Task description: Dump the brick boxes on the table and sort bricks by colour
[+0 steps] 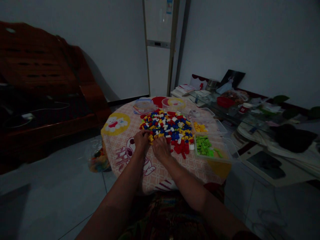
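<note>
A heap of toy building bricks (166,125) in red, blue, yellow, white and green lies on the round table. At its near left edge is my left hand (141,139), fingers curled together beside a few yellow bricks (150,138). My right hand (161,147) rests against the near side of the heap, its fingers bent in among the bricks. Whatever the fingertips of either hand hold is too small and dark to make out. Loose red bricks (182,148) lie to the right of my right hand.
Right of the heap, a clear plastic box (225,156) holds green bricks (203,145); yellow bricks (199,127) lie in another behind it. Clear containers (145,106) stand at the table's back. A cluttered glass shelf (212,100) is at right, a wooden bench (45,73) at left.
</note>
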### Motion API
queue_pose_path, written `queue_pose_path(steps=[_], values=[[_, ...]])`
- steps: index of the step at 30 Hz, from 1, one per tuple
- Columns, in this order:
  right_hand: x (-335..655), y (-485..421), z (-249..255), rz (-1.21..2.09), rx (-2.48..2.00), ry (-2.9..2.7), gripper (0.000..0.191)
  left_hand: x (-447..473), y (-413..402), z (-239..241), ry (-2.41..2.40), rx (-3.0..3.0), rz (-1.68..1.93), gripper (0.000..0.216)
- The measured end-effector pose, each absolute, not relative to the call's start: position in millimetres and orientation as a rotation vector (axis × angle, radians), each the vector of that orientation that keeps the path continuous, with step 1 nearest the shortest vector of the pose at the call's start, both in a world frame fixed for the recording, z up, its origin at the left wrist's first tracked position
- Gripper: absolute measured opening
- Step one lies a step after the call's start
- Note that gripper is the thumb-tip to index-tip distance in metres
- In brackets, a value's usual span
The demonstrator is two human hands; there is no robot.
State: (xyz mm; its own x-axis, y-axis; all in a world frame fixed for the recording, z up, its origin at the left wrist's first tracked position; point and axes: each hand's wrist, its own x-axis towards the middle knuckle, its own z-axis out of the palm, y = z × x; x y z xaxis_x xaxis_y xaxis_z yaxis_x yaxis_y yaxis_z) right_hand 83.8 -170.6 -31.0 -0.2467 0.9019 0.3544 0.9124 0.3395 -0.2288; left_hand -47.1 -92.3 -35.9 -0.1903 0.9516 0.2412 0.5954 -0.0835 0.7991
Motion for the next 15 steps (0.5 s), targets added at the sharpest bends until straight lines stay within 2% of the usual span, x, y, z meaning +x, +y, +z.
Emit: queue_pose_path(steps=[15], values=[[92.2, -172.0, -45.5, -0.028, -1.545, -2.002, 0.013, -47.8, -89.4, -41.5, 1.781, 1.669, 1.198, 0.034]])
